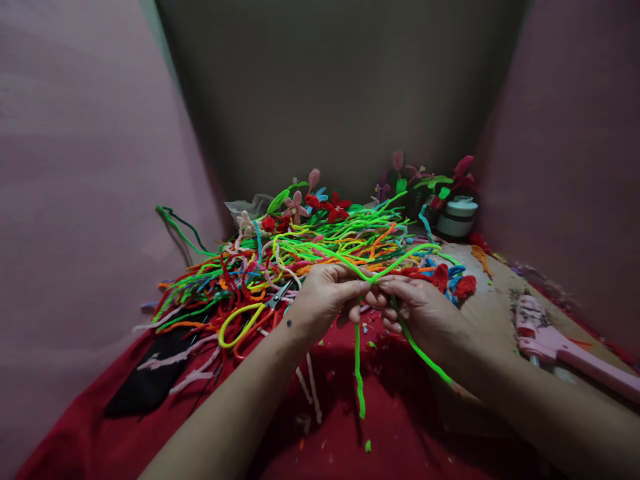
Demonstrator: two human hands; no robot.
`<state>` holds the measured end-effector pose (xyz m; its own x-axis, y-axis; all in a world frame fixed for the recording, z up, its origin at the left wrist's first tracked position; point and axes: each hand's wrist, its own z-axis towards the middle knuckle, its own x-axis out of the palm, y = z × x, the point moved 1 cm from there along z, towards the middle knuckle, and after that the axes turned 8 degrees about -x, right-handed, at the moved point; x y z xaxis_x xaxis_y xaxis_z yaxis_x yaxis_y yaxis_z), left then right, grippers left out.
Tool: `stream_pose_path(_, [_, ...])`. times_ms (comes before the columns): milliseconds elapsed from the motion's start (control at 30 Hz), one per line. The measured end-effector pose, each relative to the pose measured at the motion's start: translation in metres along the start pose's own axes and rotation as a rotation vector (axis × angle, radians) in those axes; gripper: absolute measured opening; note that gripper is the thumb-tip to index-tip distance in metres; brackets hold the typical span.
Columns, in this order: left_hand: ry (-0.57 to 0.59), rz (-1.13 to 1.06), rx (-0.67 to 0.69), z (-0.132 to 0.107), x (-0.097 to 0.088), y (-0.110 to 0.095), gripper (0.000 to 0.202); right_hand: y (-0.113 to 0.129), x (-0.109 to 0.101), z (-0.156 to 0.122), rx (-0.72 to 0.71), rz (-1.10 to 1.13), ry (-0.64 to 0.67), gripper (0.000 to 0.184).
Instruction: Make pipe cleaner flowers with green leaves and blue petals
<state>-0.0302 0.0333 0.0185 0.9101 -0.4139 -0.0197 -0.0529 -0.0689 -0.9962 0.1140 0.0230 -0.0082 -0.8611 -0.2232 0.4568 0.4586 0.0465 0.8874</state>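
Note:
Bright green pipe cleaners cross between my two hands, with two ends spreading up and outward and two hanging down. My left hand pinches them just left of the crossing, thumb and forefinger together. On the other side my right hand pinches them too, its fingertips almost meeting those of the left. One tail runs down under the right palm toward the wrist. Behind both hands spreads a heap of loose pipe cleaners in green, red, orange, yellow, pink and white.
Scissors with yellow and orange handles lie left of my left hand. A black flat item rests on the red cloth. At right are a pink glue gun and a lidded jar. Pipe-cleaner flowers stand behind the heap.

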Motion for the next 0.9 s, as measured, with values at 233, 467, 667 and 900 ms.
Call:
stream_pose_path(233, [-0.205, 0.211, 0.024, -0.003, 0.007, -0.006, 0.016, -0.001, -0.003, 0.002, 0.001, -0.128, 0.066, 0.014])
stream_pose_path(467, [-0.458, 0.828, 0.393, -0.005, 0.008, 0.008, 0.02, -0.001, -0.001, 0.001, -0.007, -0.251, 0.092, 0.029])
stream_pose_path(667, [-0.508, 1.572, 0.733, -0.009, 0.011, 0.015, 0.02, 0.002, 0.002, -0.001, -0.023, -0.149, 0.176, 0.025])
stream_pose_path(900, [-0.505, 1.774, 0.851, -0.012, 0.02, 0.013, 0.019, 0.003, 0.0, 0.001, 0.03, 0.014, 0.124, 0.021])
